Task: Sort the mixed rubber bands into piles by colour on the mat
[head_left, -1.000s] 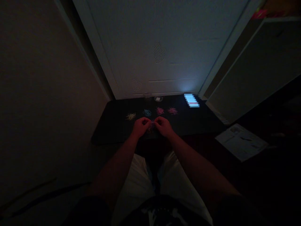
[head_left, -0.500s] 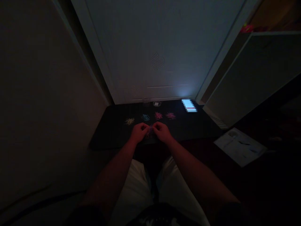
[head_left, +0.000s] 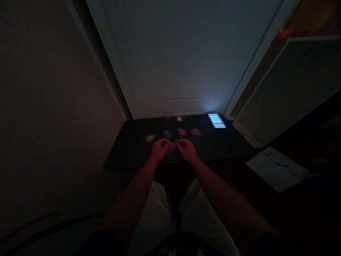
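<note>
My left hand (head_left: 160,149) and my right hand (head_left: 187,150) face each other low over the near side of a dark table (head_left: 135,153). Both have thumb and fingers pinched together. What the fingertips hold, if anything, is too small and dark to make out. Between and below them lies a loose heap of thin purplish pieces (head_left: 172,149), partly covered by the hands. Beyond the hands is a row of small heaps of similar thin pieces: a pale yellow heap (head_left: 149,138), a blue heap (head_left: 167,134), a pink heap (head_left: 181,132) and another pink heap (head_left: 195,132).
A lit phone (head_left: 216,121) glows at the back right of the table. A small round clear container (head_left: 180,118) stands at the back edge, against a white panel (head_left: 160,46) with striped hearts. Right of the table lies a pale flat sheet (head_left: 277,169).
My hands have drawn slightly apart, and more of the purplish heap shows between them. The whole view has shifted a little; the heaps beyond look the same.
</note>
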Motion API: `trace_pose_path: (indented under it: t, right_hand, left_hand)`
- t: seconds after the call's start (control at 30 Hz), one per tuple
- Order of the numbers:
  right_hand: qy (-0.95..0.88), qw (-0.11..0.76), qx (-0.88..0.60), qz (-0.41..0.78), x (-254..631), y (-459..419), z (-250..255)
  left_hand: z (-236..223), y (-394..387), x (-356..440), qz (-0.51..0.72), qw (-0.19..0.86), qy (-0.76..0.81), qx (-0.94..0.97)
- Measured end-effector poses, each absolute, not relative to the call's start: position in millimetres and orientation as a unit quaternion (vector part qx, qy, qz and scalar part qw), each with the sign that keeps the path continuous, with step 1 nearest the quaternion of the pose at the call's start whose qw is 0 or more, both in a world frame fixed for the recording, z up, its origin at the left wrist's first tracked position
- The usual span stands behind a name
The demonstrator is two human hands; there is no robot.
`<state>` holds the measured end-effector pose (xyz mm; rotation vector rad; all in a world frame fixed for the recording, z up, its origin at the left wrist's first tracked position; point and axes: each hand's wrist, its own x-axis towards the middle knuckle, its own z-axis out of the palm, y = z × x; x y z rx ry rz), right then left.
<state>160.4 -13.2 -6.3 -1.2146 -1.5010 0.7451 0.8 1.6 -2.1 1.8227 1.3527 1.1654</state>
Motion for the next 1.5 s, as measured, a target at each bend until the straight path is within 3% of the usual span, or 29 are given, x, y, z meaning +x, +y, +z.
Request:
trace_pose_path:
  t: [0.23,0.5,1.03,1.27,1.5]
  right_hand:
    - [-0.594,0.544,-0.519,0.286,162.7,-16.8,-1.8]
    - [-0.583,0.545,-0.524,0.299,165.8,-12.8,-6.4]
    - [-0.566,0.556,-0.524,0.309,168.7,-11.2,-8.4]
    - [-0.467,0.625,-0.590,0.209,185.1,-8.6,-12.1]
    - [-0.616,0.494,-0.548,0.277,196.5,-12.8,-11.0]
  left_hand:
    - [-2.7,6.0,-2.7,0.450,0.216,0.535,0.681]
    - [12.4,33.3,-62.6,0.405,0.098,0.617,0.668]
    - [-1.7,34.9,-88.6,0.451,0.129,0.652,0.596]
    - [1.0,14.0,-91.6,0.472,0.170,0.658,0.561]
    - [2.4,-14.6,-77.3,0.359,0.186,0.630,0.663]
